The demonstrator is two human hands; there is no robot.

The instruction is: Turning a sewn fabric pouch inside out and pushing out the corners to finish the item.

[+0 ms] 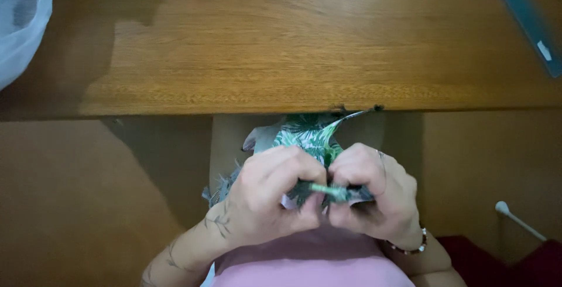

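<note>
A folded piece of green leaf-patterned paper point(307, 138) is held below the front edge of the wooden table point(293, 47), over my lap. My left hand point(269, 196) grips its left side with curled fingers, thumb pressed toward the middle. My right hand point(372, 190) pinches the right side, and a beaded bracelet shows on that wrist. Between the two thumbs a narrow green folded strip point(328, 190) of the paper sticks out. Most of the paper's lower part is hidden by my fingers.
A translucent white plastic bag point(20, 18) lies at the table's far left. A bluish ruler-like strip point(527, 18) crosses the far right corner. A white rod point(518, 220) stands on the floor at the right, near a dark red cushion point(497, 260).
</note>
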